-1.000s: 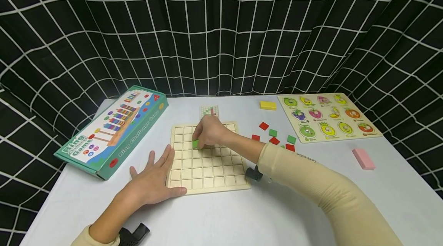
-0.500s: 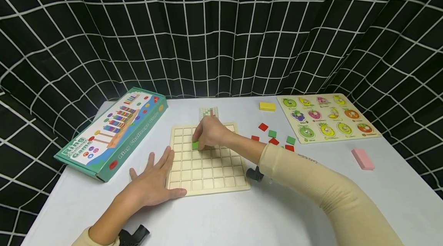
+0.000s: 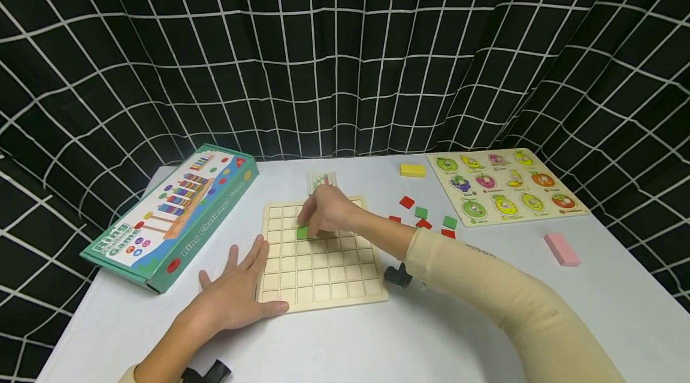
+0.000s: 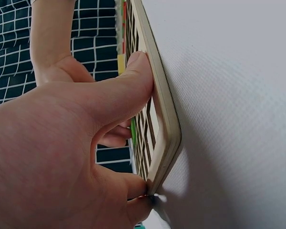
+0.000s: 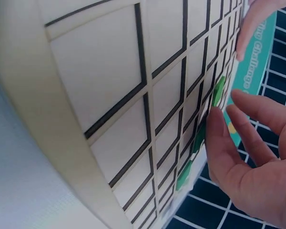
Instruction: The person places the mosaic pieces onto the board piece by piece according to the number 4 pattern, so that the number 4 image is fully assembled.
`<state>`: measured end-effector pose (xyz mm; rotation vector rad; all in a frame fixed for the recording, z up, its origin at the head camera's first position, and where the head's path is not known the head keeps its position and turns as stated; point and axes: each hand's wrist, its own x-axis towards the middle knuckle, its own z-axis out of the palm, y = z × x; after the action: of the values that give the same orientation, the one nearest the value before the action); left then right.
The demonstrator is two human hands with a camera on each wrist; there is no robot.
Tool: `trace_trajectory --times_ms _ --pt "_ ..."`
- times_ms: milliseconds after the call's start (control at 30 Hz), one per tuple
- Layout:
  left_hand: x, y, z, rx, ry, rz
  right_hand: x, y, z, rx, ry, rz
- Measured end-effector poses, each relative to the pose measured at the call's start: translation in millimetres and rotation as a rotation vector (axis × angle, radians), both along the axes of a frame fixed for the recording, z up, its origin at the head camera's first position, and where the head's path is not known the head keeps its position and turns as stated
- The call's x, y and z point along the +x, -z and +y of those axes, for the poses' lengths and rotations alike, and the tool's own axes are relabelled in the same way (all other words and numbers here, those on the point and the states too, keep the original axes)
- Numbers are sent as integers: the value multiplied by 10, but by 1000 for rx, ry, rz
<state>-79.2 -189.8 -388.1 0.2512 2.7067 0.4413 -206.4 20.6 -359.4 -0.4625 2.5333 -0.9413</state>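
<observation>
A pale wooden grid board lies flat on the table. My left hand spreads at its left side, thumb resting on the near left corner and straight fingers touching the left edge. Over the far left cells, my right hand has its thumb and fingertips at a green square tile, seemingly pinching it. In the right wrist view this green tile lies at the thumb tip. Two more green tiles show on the board there, a dark one and a lighter one; my right hand hides them in the head view.
Loose red tiles and green tiles lie right of the board. A small grid card sits behind it. Around are a yellow block, a fruit puzzle board, a pink block and a Ring Challenge Game box.
The head view has tilted slightly upward, so the table sits lower in it. Both hands keep their places at the board, the right one still at the same green tile.
</observation>
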Motion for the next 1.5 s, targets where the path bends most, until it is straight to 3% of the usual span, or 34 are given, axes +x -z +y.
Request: trace_trajectory --times_ms 233,733,1067,1500 --pt "10 11 11 2 -4 1 8 10 85 -46 -1 -36" --pt "12 1 11 -5 0 9 34 -47 370 -163 -53 4" --pt "0 -4 9 -13 -2 7 48 -113 568 -179 28 -35" --pt "4 -15 9 -9 -1 5 80 -158 916 -250 63 -25"
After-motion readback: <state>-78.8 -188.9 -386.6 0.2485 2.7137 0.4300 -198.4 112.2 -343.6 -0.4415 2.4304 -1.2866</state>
